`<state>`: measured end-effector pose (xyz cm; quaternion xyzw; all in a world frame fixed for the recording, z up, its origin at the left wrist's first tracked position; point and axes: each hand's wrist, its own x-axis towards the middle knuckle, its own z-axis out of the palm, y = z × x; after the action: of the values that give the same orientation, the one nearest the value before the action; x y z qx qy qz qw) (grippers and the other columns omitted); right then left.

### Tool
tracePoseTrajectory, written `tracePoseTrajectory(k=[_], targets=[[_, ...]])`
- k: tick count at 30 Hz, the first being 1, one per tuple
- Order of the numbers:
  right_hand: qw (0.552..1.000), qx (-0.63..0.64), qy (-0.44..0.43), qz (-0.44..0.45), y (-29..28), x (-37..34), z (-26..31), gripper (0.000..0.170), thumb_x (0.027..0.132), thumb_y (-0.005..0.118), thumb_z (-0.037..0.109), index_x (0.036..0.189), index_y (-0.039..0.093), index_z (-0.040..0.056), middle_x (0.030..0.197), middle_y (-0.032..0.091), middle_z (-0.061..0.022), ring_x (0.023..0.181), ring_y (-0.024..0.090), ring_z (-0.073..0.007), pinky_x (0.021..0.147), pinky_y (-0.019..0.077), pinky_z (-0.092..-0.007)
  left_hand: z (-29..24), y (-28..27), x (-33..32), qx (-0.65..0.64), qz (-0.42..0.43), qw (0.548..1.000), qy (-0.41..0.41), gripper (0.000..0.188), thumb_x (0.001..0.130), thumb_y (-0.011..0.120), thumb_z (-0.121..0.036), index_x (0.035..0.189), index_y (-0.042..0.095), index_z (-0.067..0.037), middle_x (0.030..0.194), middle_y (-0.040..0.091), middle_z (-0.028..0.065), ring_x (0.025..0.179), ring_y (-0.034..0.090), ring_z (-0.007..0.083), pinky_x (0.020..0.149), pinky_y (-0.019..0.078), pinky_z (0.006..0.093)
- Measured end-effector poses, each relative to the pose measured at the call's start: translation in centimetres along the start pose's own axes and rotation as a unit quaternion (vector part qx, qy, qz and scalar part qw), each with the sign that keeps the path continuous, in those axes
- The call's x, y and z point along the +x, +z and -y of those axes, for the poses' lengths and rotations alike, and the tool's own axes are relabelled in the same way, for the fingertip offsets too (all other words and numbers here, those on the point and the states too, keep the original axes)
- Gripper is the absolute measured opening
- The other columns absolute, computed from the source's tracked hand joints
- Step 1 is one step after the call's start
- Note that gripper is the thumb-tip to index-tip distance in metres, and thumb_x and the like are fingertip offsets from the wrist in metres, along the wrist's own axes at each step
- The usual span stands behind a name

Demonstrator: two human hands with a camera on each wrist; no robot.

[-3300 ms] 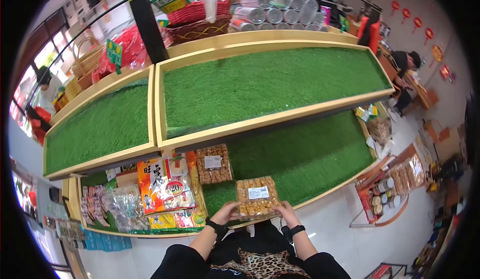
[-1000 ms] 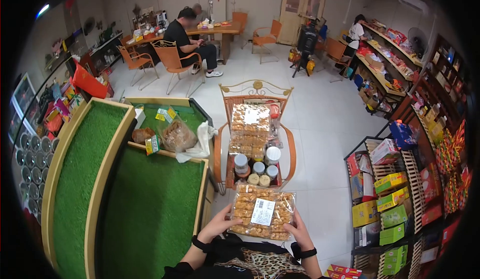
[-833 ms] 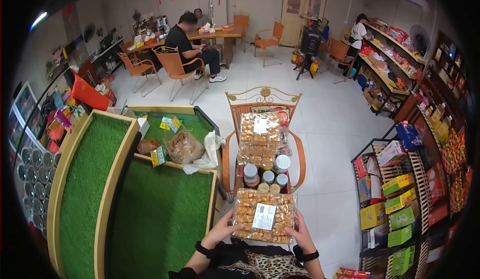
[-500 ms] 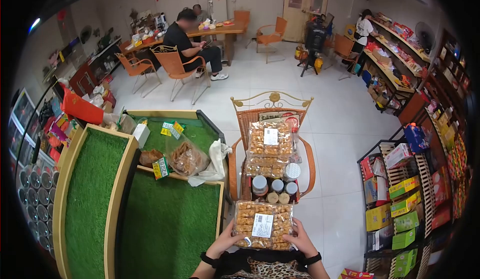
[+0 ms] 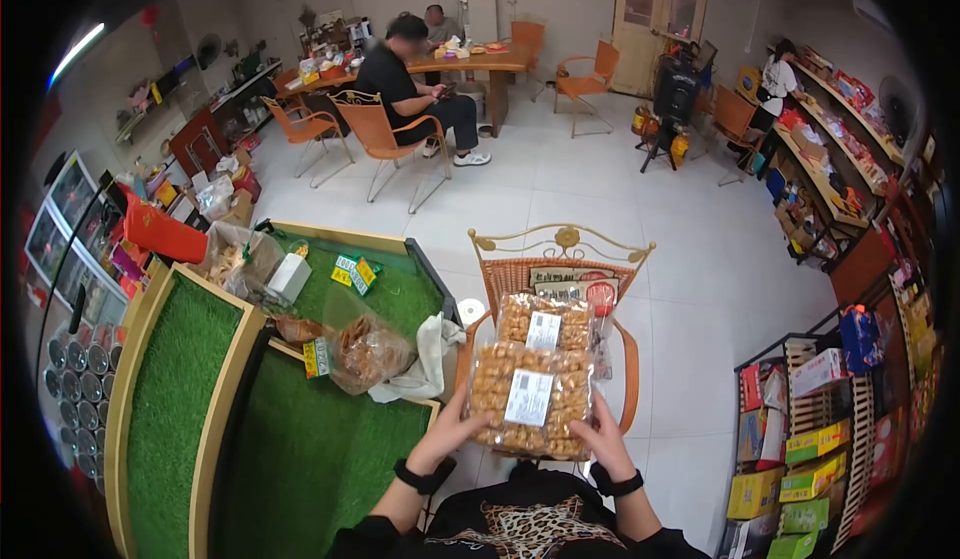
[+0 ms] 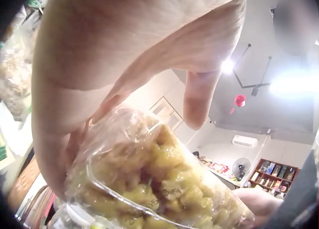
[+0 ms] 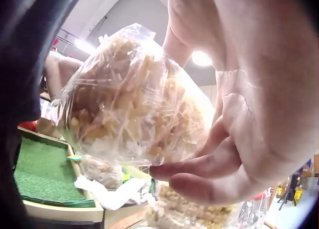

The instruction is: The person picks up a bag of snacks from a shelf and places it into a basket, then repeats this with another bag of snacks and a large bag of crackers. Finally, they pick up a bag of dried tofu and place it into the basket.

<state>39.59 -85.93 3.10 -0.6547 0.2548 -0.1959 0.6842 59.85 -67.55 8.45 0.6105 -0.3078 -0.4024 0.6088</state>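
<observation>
A clear-wrapped pack of golden-brown snack pieces [image 5: 500, 394] with a white label is held level by both hands in the head view. The left hand [image 5: 448, 431] grips its left side, thumb on top; the right hand [image 5: 603, 437] grips its right side. Just beyond, partly covered by it, a similar pack [image 5: 560, 324] lies on the wicker armchair [image 5: 628, 359]. In the left wrist view the left hand [image 6: 129, 44] curves round the wrapped pack [image 6: 159, 179]. Fingers of the right hand [image 7: 249, 99] support the pack [image 7: 129, 104] from below in the right wrist view.
To the left is a green-lined wooden display stand [image 5: 180, 379] holding a bag of brown food [image 5: 370, 354], price tags and a white cloth [image 5: 428, 364]. A rack of boxed goods [image 5: 815, 449] stands at the right. People are at a table [image 5: 500, 59] and by shelves farther back.
The view has turned from the green display to the chair. The held pack has moved away from the display and now overlaps the chair, hiding the jars seen there before. Both hands keep their grip.
</observation>
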Motion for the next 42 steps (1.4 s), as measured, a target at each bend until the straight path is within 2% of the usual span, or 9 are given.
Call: tracePoseTrajectory(k=[5,8,11,14,18,26,32,37,42], targets=[[0.994,0.024,-0.096,-0.055,-1.8,6.5,7.3,0.075,0.080,0.064,0.017,0.137,0.021,-0.0047,0.131,0.041,-0.0178,0.116,0.043,-0.0215,0.095,0.0338,-0.0304,-4.9,1.5,8.6,0.030,-0.068,0.994,0.075,0.065,0.086,0.056,-0.016,0.138,0.020,0.002,0.135,0.034,0.0125,0.122,0.035,0.0187,0.100,0.0295,0.0296],[0.984,-0.011,-0.149,-0.097,-3.2,10.2,4.0,0.070,0.081,0.062,0.016,0.136,0.023,-0.0034,0.126,0.046,-0.0175,0.106,0.051,-0.0201,0.086,0.0407,-0.0304,-1.4,1.2,12.8,0.060,-0.106,0.987,0.106,0.062,0.087,0.055,-0.021,0.136,0.024,0.002,0.134,0.037,0.0147,0.121,0.036,0.0216,0.097,0.0330,0.0326],[0.985,-0.159,-0.040,-0.043,-4.5,13.4,0.2,0.063,0.084,0.056,0.018,0.136,0.025,0.0003,0.119,0.051,-0.0172,0.082,0.060,-0.0198,0.067,0.0473,-0.0347,5.1,-0.1,16.3,0.367,-0.151,0.917,0.052,0.062,0.085,0.058,-0.025,0.132,0.029,0.004,0.128,0.041,0.0163,0.119,0.039,0.0235,0.098,0.0320,0.0330],[0.973,-0.205,-0.069,-0.076,-4.0,13.9,-3.2,0.063,0.087,0.052,0.024,0.136,0.024,-0.0006,0.125,0.046,-0.0200,0.098,0.057,-0.0252,0.081,0.0443,-0.0348,8.9,0.1,17.4,0.133,-0.161,0.973,0.094,0.061,0.085,0.058,-0.024,0.132,0.030,0.003,0.129,0.039,0.0153,0.119,0.039,0.0224,0.098,0.0328,0.0319],[0.997,-0.052,-0.027,-0.042,-4.0,13.8,-4.3,0.064,0.089,0.048,0.027,0.138,0.018,-0.0010,0.138,0.031,-0.0206,0.128,0.029,-0.0278,0.104,0.0210,-0.0324,6.6,0.9,16.6,0.073,-0.133,0.987,0.055,0.059,0.086,0.058,-0.021,0.132,0.030,0.003,0.132,0.036,0.0122,0.119,0.038,0.0184,0.097,0.0335,0.0295],[0.999,-0.011,-0.001,-0.039,-4.0,13.7,-3.3,0.066,0.089,0.049,0.028,0.139,0.018,-0.0010,0.139,0.029,-0.0193,0.126,0.032,-0.0270,0.103,0.0245,-0.0318,9.3,0.5,17.0,0.058,-0.164,0.984,0.025,0.063,0.085,0.058,-0.026,0.132,0.030,0.004,0.129,0.041,0.0183,0.118,0.041,0.0225,0.098,0.0332,0.0322],[0.997,0.008,0.046,-0.062,-3.4,12.1,-1.7,0.069,0.086,0.054,0.023,0.137,0.017,-0.0039,0.134,0.032,-0.0208,0.123,0.034,-0.0292,0.102,0.0258,-0.0333,9.7,0.3,13.1,0.169,-0.279,0.944,0.052,0.071,0.085,0.056,-0.036,0.133,0.025,0.006,0.134,0.034,0.0253,0.126,0.034,0.0323,0.102,0.0276,0.0349],[0.924,-0.286,-0.189,-0.167,-1.3,8.2,3.4,0.057,0.076,0.060,0.010,0.125,0.036,-0.0034,0.123,0.041,-0.0206,0.116,0.039,-0.0325,0.099,0.0275,-0.0384,11.2,-1.2,3.1,0.151,-0.375,0.912,-0.063,0.070,0.085,0.055,-0.039,0.131,0.029,0.006,0.132,0.038,0.0252,0.124,0.036,0.0320,0.102,0.0284,0.0351],[0.966,-0.182,-0.178,0.047,2.8,6.7,2.5,0.041,0.071,0.056,0.002,0.111,0.045,-0.0001,0.107,0.046,-0.0132,0.095,0.045,-0.0243,0.083,0.0360,-0.0330,12.6,-1.1,-6.8,0.142,-0.510,0.831,-0.172,0.069,0.081,0.059,-0.034,0.132,0.031,0.003,0.132,0.038,0.0244,0.122,0.039,0.0336,0.099,0.0327,0.0373]])
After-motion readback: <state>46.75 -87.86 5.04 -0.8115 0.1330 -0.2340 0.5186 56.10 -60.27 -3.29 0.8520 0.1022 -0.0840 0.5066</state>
